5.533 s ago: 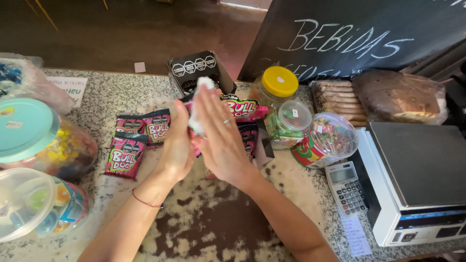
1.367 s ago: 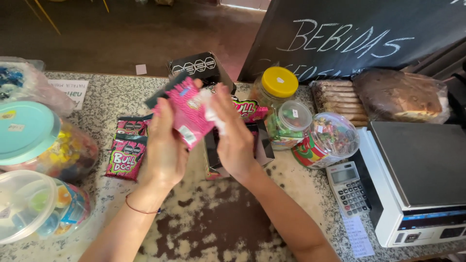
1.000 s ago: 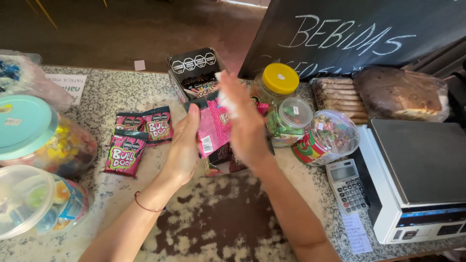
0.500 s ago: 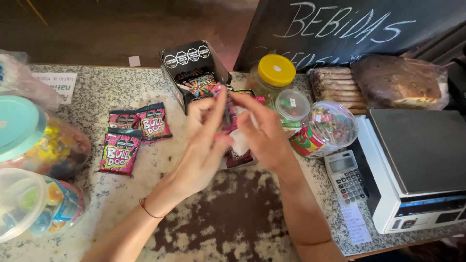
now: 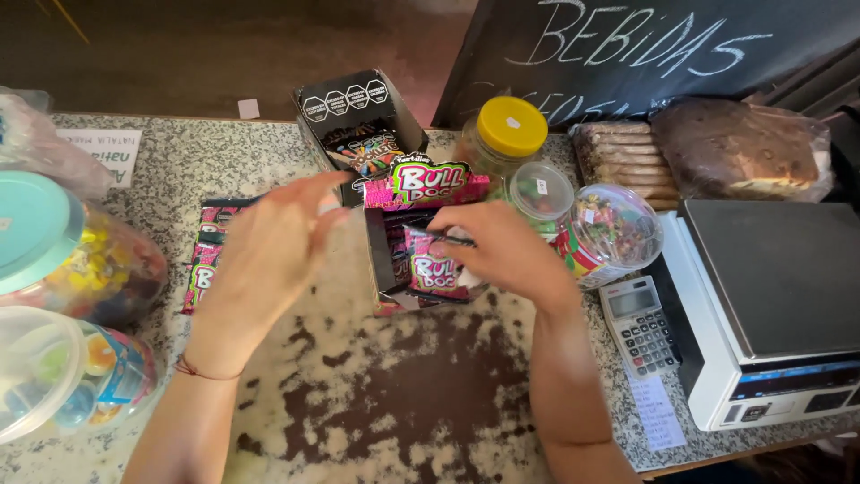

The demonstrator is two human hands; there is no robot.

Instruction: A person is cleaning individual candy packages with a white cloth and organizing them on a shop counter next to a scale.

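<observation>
My right hand (image 5: pixel 502 255) grips a pink candy packet (image 5: pixel 433 271) and holds it inside a small pink-and-black display box (image 5: pixel 387 260) on the granite counter. My left hand (image 5: pixel 269 260) hovers open just left of that box, fingers spread, holding nothing. Under and beside the left hand lie several more pink-and-black candy packets (image 5: pixel 204 269) flat on the counter. The box's upright pink flap (image 5: pixel 428 183) stands behind the packet.
A black display box (image 5: pixel 358 125) of sweets stands behind. Candy jars sit at right (image 5: pixel 609 233) and left (image 5: pixel 63 260), a yellow-lidded jar (image 5: pixel 506 134) at back. A white scale (image 5: pixel 770 305), a calculator (image 5: pixel 640 327), wrapped baked goods (image 5: pixel 743 148) and a chalkboard (image 5: pixel 645 45) fill the right.
Both hands first held a packet up together. The right hand has since lowered a packet into the pink box, and the left hand has let go and moved left.
</observation>
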